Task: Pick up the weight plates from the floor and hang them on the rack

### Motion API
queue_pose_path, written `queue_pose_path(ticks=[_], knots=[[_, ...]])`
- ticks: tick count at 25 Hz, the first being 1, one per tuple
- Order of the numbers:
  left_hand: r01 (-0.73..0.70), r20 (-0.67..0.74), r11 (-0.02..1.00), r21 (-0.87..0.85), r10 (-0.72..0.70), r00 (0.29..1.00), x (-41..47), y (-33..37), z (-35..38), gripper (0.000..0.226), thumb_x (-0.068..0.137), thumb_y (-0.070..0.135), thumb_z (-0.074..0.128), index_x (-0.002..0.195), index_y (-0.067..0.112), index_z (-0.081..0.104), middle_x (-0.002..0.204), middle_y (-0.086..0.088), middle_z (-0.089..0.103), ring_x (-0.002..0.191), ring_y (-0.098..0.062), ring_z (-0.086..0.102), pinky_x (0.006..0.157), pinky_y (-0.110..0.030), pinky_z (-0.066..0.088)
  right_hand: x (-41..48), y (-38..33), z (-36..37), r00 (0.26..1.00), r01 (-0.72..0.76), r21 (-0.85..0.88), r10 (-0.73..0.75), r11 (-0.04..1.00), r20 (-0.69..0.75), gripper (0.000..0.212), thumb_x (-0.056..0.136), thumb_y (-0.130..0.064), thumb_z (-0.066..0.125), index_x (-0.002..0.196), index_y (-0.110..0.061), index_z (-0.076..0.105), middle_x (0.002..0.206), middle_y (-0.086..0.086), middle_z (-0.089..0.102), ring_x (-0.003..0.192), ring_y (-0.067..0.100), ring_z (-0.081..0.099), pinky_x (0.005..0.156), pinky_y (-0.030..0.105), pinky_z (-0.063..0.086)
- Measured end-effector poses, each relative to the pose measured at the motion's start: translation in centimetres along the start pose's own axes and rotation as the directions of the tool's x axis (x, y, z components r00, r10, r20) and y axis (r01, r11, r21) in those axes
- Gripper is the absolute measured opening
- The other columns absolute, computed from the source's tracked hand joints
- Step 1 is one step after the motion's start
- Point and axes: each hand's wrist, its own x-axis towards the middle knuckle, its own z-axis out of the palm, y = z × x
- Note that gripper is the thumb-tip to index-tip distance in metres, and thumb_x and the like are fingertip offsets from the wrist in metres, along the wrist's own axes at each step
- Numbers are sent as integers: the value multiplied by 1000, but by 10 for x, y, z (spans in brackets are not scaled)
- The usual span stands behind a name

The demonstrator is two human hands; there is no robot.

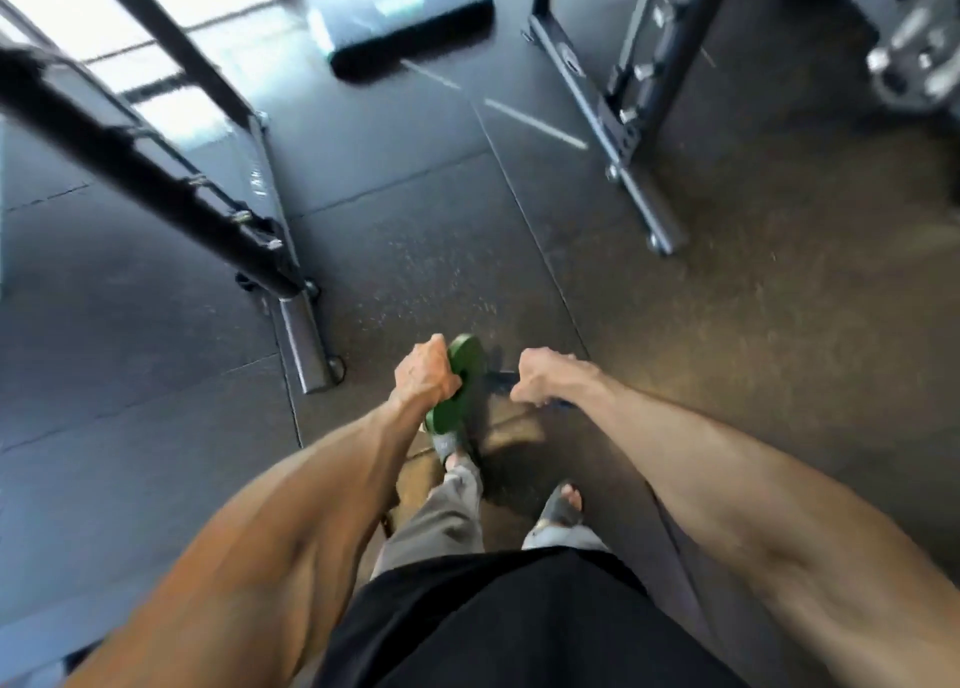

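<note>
A black steel frame slants across the far left. Near centre, above the rubber floor, the left hand grips a green weight plate, fingers curled over its rim. The small, round, plain green disc is held on edge, running from near-left to far-right. Just to its right, the right hand curls round a dark flat thing, too blurred to identify. Another frame stands far right.

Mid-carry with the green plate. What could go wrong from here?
1. Left hand carries the green plate in a one-hand grip above an open sandal; a slip could hit toes.
2. Steel frame foot lies beside the path: trip risk.
3. Right hand grips a dark object, so neither is free.
</note>
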Motion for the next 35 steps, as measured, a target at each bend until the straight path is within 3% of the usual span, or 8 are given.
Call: queue_pose_path(ticks=[2, 4, 9, 15, 19, 23, 28, 35], knots=[[34, -77, 995, -92, -41, 996, -16, -17, -22, 39, 79, 22, 71, 112, 13, 53, 116, -12, 65, 108, -33, 63, 83, -37, 49, -8, -30, -17, 998, 58, -101, -56, 993, 29, 20, 71, -26, 57, 69, -8, 67, 74, 4, 73, 71, 25, 69, 66, 27, 49], [68, -136, 984, -165, -90, 987, -31, -37, -41, 38, 79, 21, 71, 111, 14, 52, 116, -12, 65, 107, -33, 64, 82, -38, 50, -13, -65, -32, 988, 153, -187, -148, 970, 43, 24, 68, -29, 57, 63, -7, 64, 65, 2, 72, 69, 24, 70, 68, 31, 57], [124, -258, 961, -249, -189, 947, -58, -98, -81, 35, 81, 17, 69, 112, 19, 52, 109, -10, 68, 100, -32, 66, 83, -40, 50, -16, -158, -56, 932, 356, -429, -348, 830, 99, 24, 76, -35, 63, 69, -13, 58, 70, 0, 66, 72, 23, 66, 68, 32, 54], [257, -363, 948, -188, -311, 879, -69, -202, -107, 34, 81, 11, 61, 111, 22, 48, 105, -7, 70, 107, -30, 64, 95, -44, 39, 9, -289, -49, 864, 490, -639, -426, 593, 267, 26, 74, -34, 67, 70, -9, 66, 72, 3, 69, 72, 24, 68, 59, 27, 46], [370, -326, 864, -342, -479, 815, -76, -291, -101, 40, 83, 16, 64, 119, 20, 49, 109, -8, 70, 108, -31, 65, 99, -48, 38, 28, -381, -14, 827, 550, -691, -418, 469, 376, 26, 72, -34, 66, 70, -8, 71, 68, 2, 73, 68, 22, 70, 69, 32, 55], [414, -303, 778, -473, -585, 752, -85, -361, -88, 40, 83, 13, 64, 119, 16, 48, 107, -12, 70, 105, -35, 65, 99, -53, 39, 40, -462, 23, 781, 602, -720, -441, 344, 443, 25, 73, -37, 64, 67, -12, 66, 66, -1, 70, 64, 18, 66, 66, 31, 52], [408, -298, 671, -619, -681, 669, -86, -454, -95, 39, 79, 5, 65, 113, 12, 48, 102, -16, 69, 97, -39, 67, 76, -45, 52, 63, -578, 68, 708, 680, -710, -415, 183, 571, 32, 69, -39, 66, 80, -10, 70, 77, 2, 74, 76, 22, 71, 78, 38, 58], [474, -201, 522, -709, -794, 574, -60, -597, -150, 44, 81, 8, 67, 120, 11, 47, 108, -15, 68, 101, -38, 66, 78, -43, 52, 107, -761, 103, 641, 719, -695, -370, -18, 673, 40, 63, -46, 69, 89, -16, 64, 90, 5, 71, 82, 24, 69, 83, 43, 58]])
